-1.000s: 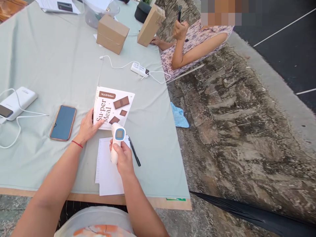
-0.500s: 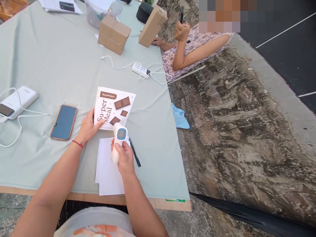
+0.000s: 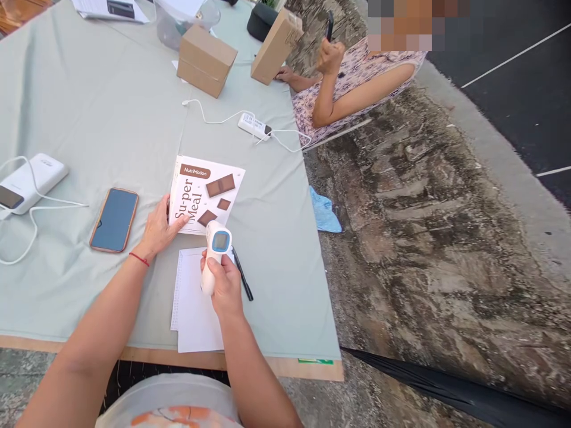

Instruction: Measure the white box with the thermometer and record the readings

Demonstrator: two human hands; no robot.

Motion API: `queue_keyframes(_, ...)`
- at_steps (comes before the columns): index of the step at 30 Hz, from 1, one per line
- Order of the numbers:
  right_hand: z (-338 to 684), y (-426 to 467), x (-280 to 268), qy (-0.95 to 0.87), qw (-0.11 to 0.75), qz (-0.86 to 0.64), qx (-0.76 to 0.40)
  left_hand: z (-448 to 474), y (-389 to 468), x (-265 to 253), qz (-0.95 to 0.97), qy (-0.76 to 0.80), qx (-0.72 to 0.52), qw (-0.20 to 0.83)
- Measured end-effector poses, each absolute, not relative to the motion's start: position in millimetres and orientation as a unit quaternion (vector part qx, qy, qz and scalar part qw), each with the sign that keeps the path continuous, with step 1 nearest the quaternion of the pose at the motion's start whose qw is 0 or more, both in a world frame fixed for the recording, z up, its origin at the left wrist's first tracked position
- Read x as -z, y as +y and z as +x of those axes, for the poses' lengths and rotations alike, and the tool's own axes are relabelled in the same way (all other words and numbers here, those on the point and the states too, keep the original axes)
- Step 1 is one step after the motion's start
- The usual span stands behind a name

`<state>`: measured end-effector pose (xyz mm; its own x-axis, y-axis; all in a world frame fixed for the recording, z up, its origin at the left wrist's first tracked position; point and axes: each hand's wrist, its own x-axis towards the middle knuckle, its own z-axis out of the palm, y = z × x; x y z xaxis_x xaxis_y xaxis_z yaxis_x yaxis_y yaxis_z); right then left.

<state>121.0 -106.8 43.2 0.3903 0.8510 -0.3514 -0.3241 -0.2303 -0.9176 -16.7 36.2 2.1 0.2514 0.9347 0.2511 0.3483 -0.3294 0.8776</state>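
My left hand (image 3: 160, 229) grips the left side of a white box (image 3: 207, 193) printed with chocolate bars and "Su-per Meal", its thumb on the front face. In my right hand (image 3: 226, 285) is a white infrared thermometer (image 3: 214, 258), fingers wrapped round its handle. Its small blue-rimmed screen faces me, and its head is close to the box's lower edge. Below it lie sheets of paper (image 3: 196, 315), partly covered by my right hand. A black pen (image 3: 243, 274) rests beside the paper. To the left of my left hand lies a smartphone (image 3: 115, 220) in a brown case.
A white power bank (image 3: 42, 175) with a cable lies at the left, and a smaller white device (image 3: 253, 126) with cables farther back. Two cardboard boxes (image 3: 206, 62) stand near a clear plastic tub (image 3: 172, 30). Across the table's right edge a person (image 3: 352, 89) holds a black object.
Almost nothing differs. Both hands keep their hold on the box and the thermometer; the view has shifted very slightly.
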Motion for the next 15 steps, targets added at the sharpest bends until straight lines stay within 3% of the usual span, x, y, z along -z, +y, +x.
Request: queue_keyframes(15, 119.1, -108.9, -42.6, -0.229, 0.576, -0.599, -0.508, -16.6, 36.3, -1.3, 0.705, 0.456, -0.407, 0.359)
